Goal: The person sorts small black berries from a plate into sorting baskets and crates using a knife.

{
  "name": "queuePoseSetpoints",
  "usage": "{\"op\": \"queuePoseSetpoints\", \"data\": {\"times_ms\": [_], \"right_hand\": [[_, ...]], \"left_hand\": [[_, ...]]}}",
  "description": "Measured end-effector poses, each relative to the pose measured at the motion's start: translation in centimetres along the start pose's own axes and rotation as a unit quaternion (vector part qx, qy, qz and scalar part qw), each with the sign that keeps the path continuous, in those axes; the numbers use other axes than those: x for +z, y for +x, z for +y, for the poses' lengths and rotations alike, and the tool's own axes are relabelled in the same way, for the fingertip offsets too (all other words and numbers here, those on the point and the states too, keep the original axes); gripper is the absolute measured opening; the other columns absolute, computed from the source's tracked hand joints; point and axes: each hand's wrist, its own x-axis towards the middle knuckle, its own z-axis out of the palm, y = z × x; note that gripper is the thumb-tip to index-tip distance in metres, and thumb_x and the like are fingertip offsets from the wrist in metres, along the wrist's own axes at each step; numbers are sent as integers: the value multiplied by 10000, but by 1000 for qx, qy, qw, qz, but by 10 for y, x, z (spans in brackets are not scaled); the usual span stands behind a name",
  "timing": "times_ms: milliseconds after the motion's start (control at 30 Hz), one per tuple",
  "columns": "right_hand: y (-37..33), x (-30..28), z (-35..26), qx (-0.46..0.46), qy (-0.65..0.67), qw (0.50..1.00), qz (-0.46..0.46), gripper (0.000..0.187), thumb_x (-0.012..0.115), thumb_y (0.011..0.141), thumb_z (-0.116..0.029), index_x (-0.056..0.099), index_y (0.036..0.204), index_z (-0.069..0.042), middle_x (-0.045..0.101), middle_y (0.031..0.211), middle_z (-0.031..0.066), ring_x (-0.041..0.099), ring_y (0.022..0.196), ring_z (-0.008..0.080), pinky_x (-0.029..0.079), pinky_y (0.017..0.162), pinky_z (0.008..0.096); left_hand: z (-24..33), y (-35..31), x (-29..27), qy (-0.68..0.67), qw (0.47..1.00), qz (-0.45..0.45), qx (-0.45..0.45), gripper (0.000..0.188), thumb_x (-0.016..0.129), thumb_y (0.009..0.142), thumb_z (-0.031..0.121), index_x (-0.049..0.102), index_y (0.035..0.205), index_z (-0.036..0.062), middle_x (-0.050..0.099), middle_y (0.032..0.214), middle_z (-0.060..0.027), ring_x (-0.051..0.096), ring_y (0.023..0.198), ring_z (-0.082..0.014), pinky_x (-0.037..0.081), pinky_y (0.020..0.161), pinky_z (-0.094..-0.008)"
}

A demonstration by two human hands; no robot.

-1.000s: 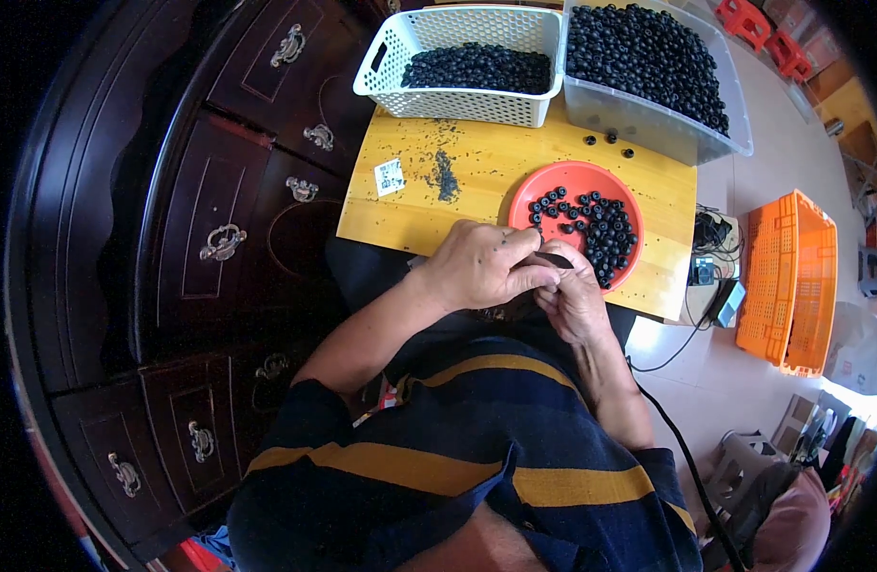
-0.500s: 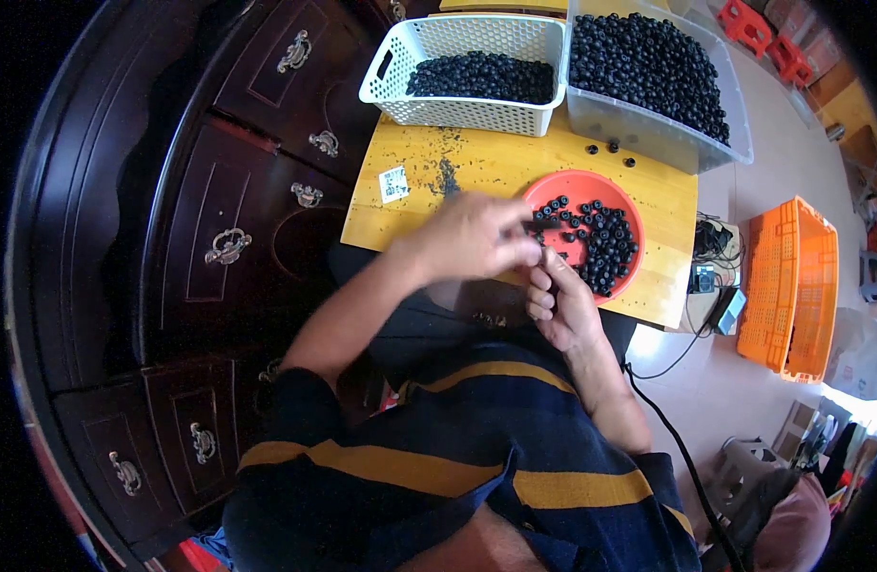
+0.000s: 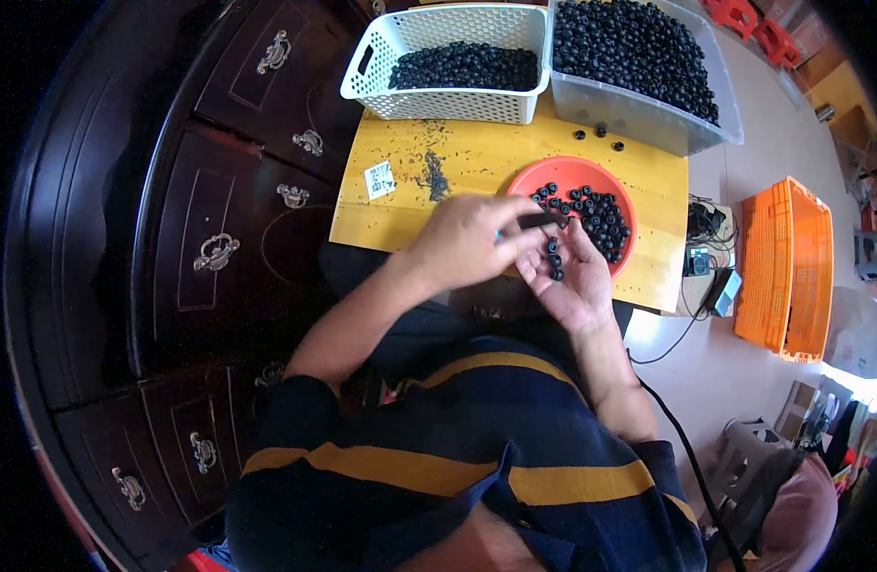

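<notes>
My left hand (image 3: 467, 240) grips a short, dark tool (image 3: 541, 220) between thumb and fingers; its exact kind does not show. A small spot of blue shows by its fingers. My right hand (image 3: 583, 291) is turned palm up, cupping several small black ring-shaped parts (image 3: 554, 259) along its curled fingers. The tool's tip lies close to the right thumb, beside a black part there. Just beyond both hands stands a round red bowl (image 3: 526, 177), holding many of the same black parts (image 3: 605, 221).
A white perforated basket (image 3: 457, 107) and a clear plastic bin (image 3: 639, 126), both with black parts, stand at the back of the yellow table (image 3: 476, 143). Black scraps (image 3: 434, 177) and a white printed label (image 3: 379, 179) lie left. Right of the table stands an orange crate (image 3: 767, 276).
My right hand has opened from a pinch into a cupped palm, bringing the black parts into sight. My left hand stays near it with the tool. The whole view has shifted slightly.
</notes>
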Motion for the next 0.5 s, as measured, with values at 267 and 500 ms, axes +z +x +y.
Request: {"op": "queuePoseSetpoints", "data": {"times_ms": [267, 500], "right_hand": [[4, 6, 11, 6, -53, 998, -40, 485, 400, 1077, -369, 528, 1371, -5, 585, 1369, 145, 538, 1286, 269, 438, 1084, 442], [5, -11, 10, 20, -58, 997, -44, 507, 411, 1073, -358, 465, 1439, -11, 517, 1462, 181, 506, 1340, 282, 386, 1140, 478]], "left_hand": [[-3, -16, 27, 99, 994, -11, 38, 387, 736, 831, 252, 659, 1191, 135, 725, 935, -147, 710, 828, -356, 562, 717, -478], [-12, -16, 27, 55, 997, -50, -10, 489, 758, 807, 257, 627, 1264, 140, 726, 986, -145, 713, 832, -352, 573, 717, -476]]}}
